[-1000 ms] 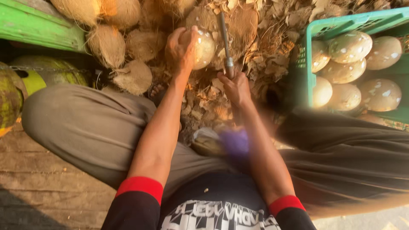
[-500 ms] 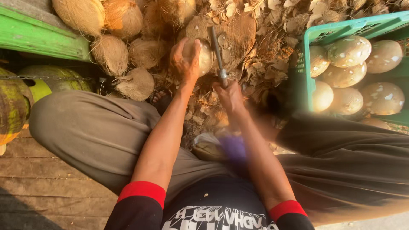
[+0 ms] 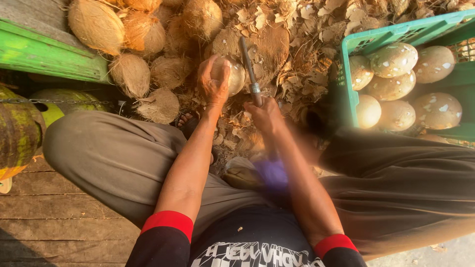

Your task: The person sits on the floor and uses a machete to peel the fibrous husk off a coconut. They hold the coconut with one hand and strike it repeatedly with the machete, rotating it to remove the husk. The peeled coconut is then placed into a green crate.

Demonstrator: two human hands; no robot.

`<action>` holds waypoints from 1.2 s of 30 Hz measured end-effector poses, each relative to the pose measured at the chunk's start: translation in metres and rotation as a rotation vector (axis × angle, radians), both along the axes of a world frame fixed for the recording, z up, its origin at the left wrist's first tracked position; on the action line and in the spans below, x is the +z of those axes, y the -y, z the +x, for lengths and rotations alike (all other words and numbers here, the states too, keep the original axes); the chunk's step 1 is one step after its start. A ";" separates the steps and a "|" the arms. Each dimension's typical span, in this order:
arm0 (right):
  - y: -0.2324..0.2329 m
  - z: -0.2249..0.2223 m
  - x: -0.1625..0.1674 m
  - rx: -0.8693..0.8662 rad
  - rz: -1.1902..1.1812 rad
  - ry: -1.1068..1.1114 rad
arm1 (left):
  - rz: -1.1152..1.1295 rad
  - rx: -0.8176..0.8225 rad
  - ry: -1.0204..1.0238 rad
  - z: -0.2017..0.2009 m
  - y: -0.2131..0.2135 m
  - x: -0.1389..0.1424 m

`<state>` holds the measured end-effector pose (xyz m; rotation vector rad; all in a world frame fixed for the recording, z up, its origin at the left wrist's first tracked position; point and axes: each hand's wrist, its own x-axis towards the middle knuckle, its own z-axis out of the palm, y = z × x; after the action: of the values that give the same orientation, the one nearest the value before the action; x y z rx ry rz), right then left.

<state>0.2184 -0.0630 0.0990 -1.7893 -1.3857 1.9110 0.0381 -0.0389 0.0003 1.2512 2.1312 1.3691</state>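
Note:
My left hand (image 3: 213,83) grips a pale, partly peeled coconut (image 3: 235,75) and holds it against a round brown wooden block (image 3: 269,47). A knife (image 3: 249,69) with a long dark blade stands up from my right hand (image 3: 264,114), which is closed on its handle just right of the coconut. The blade lies along the coconut's right side. Both forearms reach forward over my crossed legs in grey trousers (image 3: 114,158).
Several husked brown coconuts (image 3: 131,74) are piled at the upper left by a green board (image 3: 44,52). At the right, a green plastic crate (image 3: 351,74) holds several peeled pale coconuts (image 3: 393,59). Dry husk chips (image 3: 307,79) cover the ground. Green coconuts (image 3: 20,131) sit at far left.
The knife has stayed beside the coconut while my right hand dropped slightly and moved back. My left hand has turned the coconut a little. The view has shifted slightly.

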 end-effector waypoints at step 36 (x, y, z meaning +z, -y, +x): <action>0.007 0.017 -0.050 -0.047 0.021 -0.061 | -0.332 0.130 0.394 -0.010 -0.016 0.018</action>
<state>0.2352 -0.0702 0.0488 -1.7235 -1.3267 1.9040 0.0281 -0.0231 0.0182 0.6643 2.0703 1.1332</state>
